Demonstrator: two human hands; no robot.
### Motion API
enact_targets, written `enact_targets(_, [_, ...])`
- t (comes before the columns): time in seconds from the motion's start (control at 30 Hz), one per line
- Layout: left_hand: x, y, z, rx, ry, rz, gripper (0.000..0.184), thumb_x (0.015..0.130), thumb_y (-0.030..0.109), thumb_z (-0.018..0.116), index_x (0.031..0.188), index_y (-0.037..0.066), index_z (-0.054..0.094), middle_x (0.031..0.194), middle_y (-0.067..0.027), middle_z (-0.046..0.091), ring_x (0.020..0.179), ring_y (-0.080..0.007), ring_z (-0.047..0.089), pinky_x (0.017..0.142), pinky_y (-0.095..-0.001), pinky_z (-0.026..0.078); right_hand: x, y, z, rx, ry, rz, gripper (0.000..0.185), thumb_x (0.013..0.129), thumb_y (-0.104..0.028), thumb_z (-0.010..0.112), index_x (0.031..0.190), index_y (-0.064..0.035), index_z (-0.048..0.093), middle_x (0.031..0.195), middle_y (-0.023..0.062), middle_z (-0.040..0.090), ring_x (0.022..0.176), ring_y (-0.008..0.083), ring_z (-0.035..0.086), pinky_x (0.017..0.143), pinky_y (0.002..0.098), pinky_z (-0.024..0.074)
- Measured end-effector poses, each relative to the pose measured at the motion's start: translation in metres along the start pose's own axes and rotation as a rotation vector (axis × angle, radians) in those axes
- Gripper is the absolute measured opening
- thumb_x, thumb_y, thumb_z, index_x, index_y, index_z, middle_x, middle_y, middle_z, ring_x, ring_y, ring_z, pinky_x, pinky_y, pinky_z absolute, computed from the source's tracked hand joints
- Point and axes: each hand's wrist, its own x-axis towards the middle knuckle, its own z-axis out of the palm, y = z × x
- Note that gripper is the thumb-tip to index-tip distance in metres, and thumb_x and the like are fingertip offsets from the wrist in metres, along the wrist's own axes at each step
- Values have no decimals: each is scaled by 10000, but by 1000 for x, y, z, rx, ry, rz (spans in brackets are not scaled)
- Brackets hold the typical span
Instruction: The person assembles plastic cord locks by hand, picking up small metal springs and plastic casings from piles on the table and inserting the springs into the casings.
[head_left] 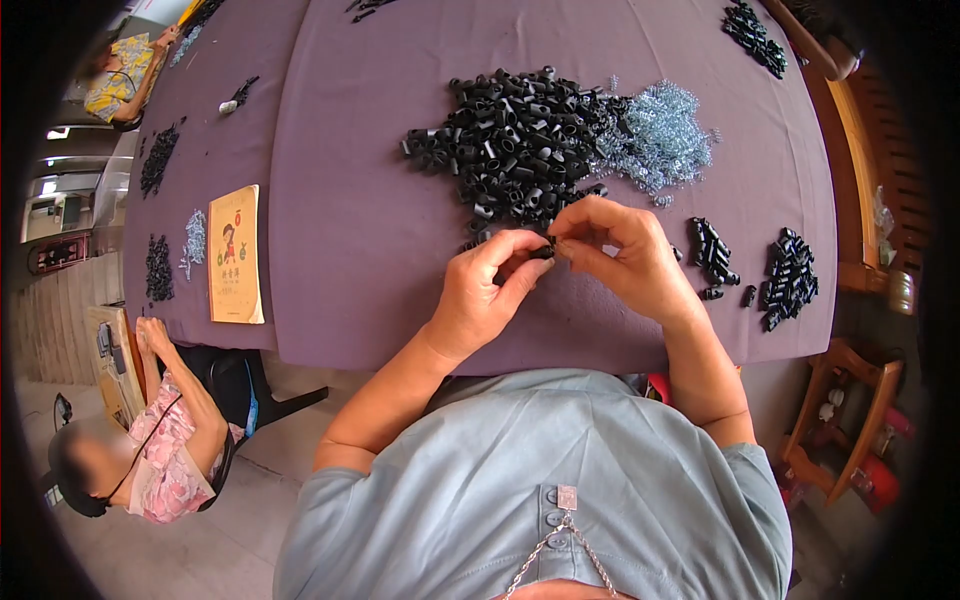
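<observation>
Left fingers [524, 281] and right fingers [592, 259] pinch a small black piece [542, 253] near hollow tubes [520, 145].

My bare left forearm [390, 393] and right forearm [706, 365] reach from near to far, slanting inward. My left hand [480, 292] curls its fingers, thumb and forefinger pinched; my right hand [635, 262] arches in from the right, its thumb and fingertips drawn close to the left's.

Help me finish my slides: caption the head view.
Left hand holds a small black part, right hand at its end, near heaped black tubes and bluish springs on purple cloth.
</observation>
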Motion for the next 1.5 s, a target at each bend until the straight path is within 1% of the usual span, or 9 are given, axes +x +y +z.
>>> enact_targets(0.13, [1, 5, -1, -80, -19, -91, 177, 956, 21, 639, 1129, -16, 631, 922, -61, 712, 758, -84, 650, 675, -228, 538, -1, 3, 4, 11, 4, -42, 88, 875, 3, 686, 961, 6, 671, 851, 66, 670, 748, 121, 638, 685, 269, 511])
enact_targets(0.43, [5, 0, -7, -441, 91, -215, 163, 989, 80, 621, 1118, -19, 613, 941, -73, 707, 790, -96, 653, 681, -238, 546, 2, 12, 24, -154, 52, -377, 331, 856, 28, 699, 1182, -29, 685, 936, 89, 649, 816, 176, 649, 668, 294, 531])
enact_targets(0.53, [4, 6, -7, -470, 142, -166, 146, 989, 70, 615, 1111, -11, 609, 947, -81, 709, 778, -99, 647, 694, -238, 543, 2, 5, 16, -96, 6, -299, 349, 858, 37, 690, 1200, -29, 679, 961, 90, 641, 794, 174, 632, 658, 285, 521])
enact_targets(0.7, [10, -1, -17, -422, 406, 8, 119, 996, 79, 596, 1093, 12, 607, 955, -107, 716, 757, -116, 646, 720, -256, 546, 10, 23, 2, -139, 374, -237, 166, 872, 26, 675, 1034, -7, 687, 846, 44, 627, 709, 105, 588, 641, 248, 476])
enact_targets(0.8, [9, -2, -19, -454, 453, 7, 134, 996, 97, 607, 1102, 15, 609, 957, -103, 720, 770, -121, 657, 737, -258, 549, 11, 27, 6, -215, 287, -236, 158, 868, 23, 682, 1022, -14, 683, 835, 42, 620, 712, 99, 593, 636, 245, 475])
enact_targets(0.93, [7, 0, -19, -473, 469, -10, 145, 995, 104, 610, 1110, 15, 609, 965, -104, 723, 784, -131, 668, 766, -264, 550, 7, 13, 19, -365, 121, -216, 138, 853, 21, 693, 986, -9, 670, 861, 71, 608, 694, 176, 615, 641, 285, 507])
enact_targets(0.97, [7, 1, -20, -475, 467, -7, 149, 995, 104, 610, 1115, 16, 608, 971, -103, 722, 797, -134, 668, 786, -270, 545, 7, 8, 22, -378, 83, -238, 145, 832, 2, 709, 971, -8, 667, 889, 87, 614, 733, 239, 644, 656, 334, 529])
enact_targets(1.1, [7, 1, -25, -542, 473, -18, 130, 986, 80, 621, 1094, 10, 604, 975, -100, 707, 843, -129, 660, 810, -274, 549, 11, 1, 28, -620, -5, -357, 233, 786, -11, 742, 1010, -20, 678, 985, 125, 647, 843, 332, 656, 717, 402, 543])
enact_targets(1.5, [6, 0, -23, -558, 402, -66, 136, 986, 83, 619, 1099, 9, 610, 976, -91, 710, 844, -119, 658, 814, -267, 543, 11, -3, 33, -968, -74, -308, 114, 777, -43, 684, 864, -44, 611, 864, 95, 584, 858, 293, 647, 704, 425, 544])
